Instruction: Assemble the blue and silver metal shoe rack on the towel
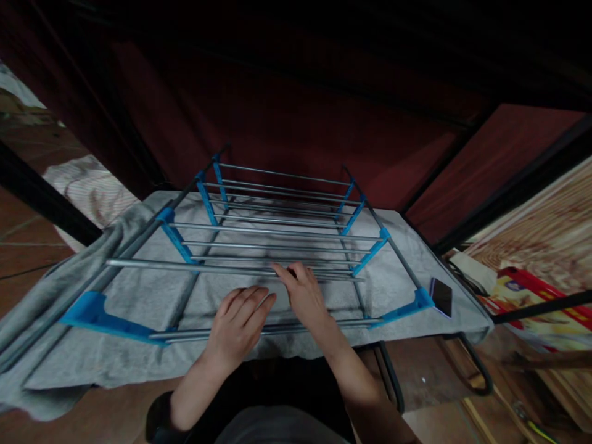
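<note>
A shoe rack [277, 231] of grey metal tubes and blue plastic brackets lies on its side on a grey cloth [324, 302]. My right hand [303, 293] pinches a loose-looking metal tube [185, 266] that runs across the front of the rack. The tube's left end reaches past the rack's side rail, and its right end stops near a blue bracket. My left hand [243, 317] is beside it, palm down over the lower front tubes [287, 329], fingers loosely bent and holding nothing visible. Its thumb is hidden. At the front corners are a left bracket [106, 317] and a right bracket [402, 308].
A phone [441, 297] lies on the cloth at the right. Dark red panels [287, 111] stand close behind the rack. A red and yellow package [541, 302] is at the far right, and a striped cloth [92, 188] at the left. Black metal frame bars [46, 191] flank the surface.
</note>
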Available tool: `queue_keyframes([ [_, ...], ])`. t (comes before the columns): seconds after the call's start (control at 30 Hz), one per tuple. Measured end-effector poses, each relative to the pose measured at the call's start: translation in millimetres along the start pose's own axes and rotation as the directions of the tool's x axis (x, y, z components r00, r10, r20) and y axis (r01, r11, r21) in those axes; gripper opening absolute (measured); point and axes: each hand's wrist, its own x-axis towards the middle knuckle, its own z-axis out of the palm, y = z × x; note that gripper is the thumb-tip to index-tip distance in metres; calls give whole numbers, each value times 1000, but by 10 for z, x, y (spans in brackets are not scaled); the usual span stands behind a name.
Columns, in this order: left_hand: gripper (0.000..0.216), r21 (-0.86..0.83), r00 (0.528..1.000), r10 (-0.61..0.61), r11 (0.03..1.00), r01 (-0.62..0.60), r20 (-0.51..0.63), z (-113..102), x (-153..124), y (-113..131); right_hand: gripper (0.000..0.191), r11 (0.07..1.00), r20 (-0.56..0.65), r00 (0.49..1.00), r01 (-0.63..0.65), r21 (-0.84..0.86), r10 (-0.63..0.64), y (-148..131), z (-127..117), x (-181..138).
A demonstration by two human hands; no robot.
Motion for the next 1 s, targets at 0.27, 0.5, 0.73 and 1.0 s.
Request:
queue_keyframes([
  [0.27,50,129,958,-188,978,163,218,322,-47,-162,42,992,173,984,54,-111,-35,-100,148,-139],
  [0.5,26,40,935,-236,971,234,264,441,-191,-281,42,997,137,990,-36,61,27,61,148,-269],
  [0.73,30,-28,911,-306,945,326,276,444,-260,-406,24,931,-141,958,-197,306,249,617,110,-521],
  [1.0,37,-69,877,-331,924,376,350,409,-334,-486,46,831,-375,743,-509,224,555,1137,-119,-903],
])
